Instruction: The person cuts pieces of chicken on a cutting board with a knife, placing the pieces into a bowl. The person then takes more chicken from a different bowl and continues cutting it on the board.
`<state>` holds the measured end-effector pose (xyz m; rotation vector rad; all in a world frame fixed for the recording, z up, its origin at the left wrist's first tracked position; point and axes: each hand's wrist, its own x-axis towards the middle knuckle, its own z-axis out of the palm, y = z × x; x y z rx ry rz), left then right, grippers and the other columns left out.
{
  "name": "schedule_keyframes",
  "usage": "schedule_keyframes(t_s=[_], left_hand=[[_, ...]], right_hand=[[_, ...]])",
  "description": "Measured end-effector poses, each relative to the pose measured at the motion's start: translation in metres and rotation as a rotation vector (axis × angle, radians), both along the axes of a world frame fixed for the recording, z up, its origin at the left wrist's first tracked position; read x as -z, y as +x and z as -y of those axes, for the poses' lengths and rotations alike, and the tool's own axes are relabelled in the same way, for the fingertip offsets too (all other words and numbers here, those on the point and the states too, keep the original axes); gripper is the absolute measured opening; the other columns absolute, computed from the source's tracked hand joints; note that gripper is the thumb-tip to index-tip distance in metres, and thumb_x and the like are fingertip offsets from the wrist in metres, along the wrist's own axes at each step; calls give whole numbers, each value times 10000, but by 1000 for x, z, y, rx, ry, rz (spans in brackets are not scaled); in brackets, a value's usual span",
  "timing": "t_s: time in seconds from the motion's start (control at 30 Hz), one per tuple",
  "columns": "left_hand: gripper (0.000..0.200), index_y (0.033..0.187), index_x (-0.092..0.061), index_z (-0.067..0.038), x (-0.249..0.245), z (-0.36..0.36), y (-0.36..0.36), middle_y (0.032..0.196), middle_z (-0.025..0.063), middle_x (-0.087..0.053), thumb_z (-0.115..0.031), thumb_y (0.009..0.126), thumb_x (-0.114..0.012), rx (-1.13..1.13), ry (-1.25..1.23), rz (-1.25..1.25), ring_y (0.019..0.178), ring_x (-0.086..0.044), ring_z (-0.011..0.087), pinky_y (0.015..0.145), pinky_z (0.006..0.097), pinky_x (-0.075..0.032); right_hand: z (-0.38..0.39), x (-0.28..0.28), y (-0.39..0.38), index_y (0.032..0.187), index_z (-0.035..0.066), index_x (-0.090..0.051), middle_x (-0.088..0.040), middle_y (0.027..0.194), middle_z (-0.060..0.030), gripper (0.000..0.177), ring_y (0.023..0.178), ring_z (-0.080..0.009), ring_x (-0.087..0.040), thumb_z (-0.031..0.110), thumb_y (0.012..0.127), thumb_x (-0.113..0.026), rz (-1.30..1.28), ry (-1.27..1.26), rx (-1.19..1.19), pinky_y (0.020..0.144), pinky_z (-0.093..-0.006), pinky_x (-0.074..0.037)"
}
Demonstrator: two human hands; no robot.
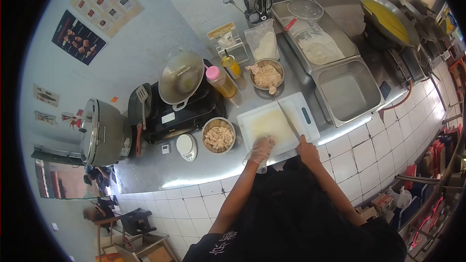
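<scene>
At the near edge of the desk (194,170), a knife (290,121) is gripped by the closed fingers of the right hand (308,148), its blade laid across the bare cutting board (264,123), while the gloved left hand (262,149) is rested on the board's near rim, fingers loosely curled on nothing. Cutting is judged between pieces, so a fresh piece would be called for under the blade. The near bowl (203,136) is filled with cut meat (219,137), the far bowl (283,70) with uncut meat (267,75); the steel pan (347,90) at right is bare.
</scene>
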<state>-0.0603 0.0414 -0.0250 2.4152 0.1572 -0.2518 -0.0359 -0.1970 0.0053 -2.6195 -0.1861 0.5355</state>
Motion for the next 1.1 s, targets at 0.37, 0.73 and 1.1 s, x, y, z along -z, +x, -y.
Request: schedule_keyframes(t_s=[0.37,0.73,1.1], left_hand=[[239,986,-669,38,-36,-2,0,860,94,-727,-193,971,-611,-340,-593,-15,726,-671,136,685,292,-537],[212,797,-690,-2,4,-17,-28,708,148,-687,-209,836,-669,-623,-205,12,662,-668,293,679,391,-559],[300,1029,-728,-68,-19,-18,-21,1008,153,-685,-296,838,-691,-8,372,308,1019,-620,348,916,434,-497]], right_hand=[[1,-27,-12,1129,48,-425,-636,727,-310,198,750,-529,-638,179,1007,-508,112,318,44,694,-650,-471],[1,-16,-36,1147,66,-437,-669,844,-299,223,819,-517,-654,224,1000,-495,-87,168,-236,756,-645,-498],[-16,-13,-39,1170,55,-439,-670,831,-285,255,811,-508,-660,212,981,-505,-87,185,-262,761,-637,-504]])
